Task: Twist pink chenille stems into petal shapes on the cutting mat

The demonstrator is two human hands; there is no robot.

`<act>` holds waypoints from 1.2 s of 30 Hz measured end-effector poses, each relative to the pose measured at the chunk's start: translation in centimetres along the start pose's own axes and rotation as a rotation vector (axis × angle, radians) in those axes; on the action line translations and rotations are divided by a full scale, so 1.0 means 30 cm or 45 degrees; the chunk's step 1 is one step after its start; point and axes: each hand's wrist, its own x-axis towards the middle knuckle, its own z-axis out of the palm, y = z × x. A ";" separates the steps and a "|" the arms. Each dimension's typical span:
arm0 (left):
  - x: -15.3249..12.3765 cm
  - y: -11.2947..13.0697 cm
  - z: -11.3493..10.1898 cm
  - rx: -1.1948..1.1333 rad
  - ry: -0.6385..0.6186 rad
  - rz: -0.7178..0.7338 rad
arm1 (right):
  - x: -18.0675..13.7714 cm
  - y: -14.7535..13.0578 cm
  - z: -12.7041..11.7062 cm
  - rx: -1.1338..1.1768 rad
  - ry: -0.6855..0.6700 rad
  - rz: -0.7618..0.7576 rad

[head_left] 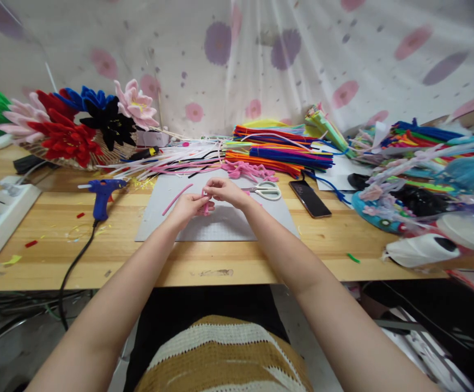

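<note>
Over the grey mat (229,230), my left hand (192,208) and my right hand (224,190) meet, both closed on a small bent pink pipe cleaner (206,208). My fingers hide part of it. Left of my hands a straight pink pipe cleaner (177,199) lies on the mat. A pile of shaped pink pipe cleaner pieces (251,170) sits at the mat's far edge. White-handled scissors (267,190) lie just right of my right hand, their blades pointing toward it.
A blue glue gun (104,197) stands at left with its black cord running off the table edge. Behind it is a basket of fuzzy flowers (71,128). Bundles of coloured pipe cleaners (286,155) lie at the back. A phone (310,199) and a white roll (421,250) are at right.
</note>
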 end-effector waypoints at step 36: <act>-0.012 -0.012 0.011 0.037 -0.009 -0.160 | 0.006 -0.023 -0.047 -0.313 0.034 -0.082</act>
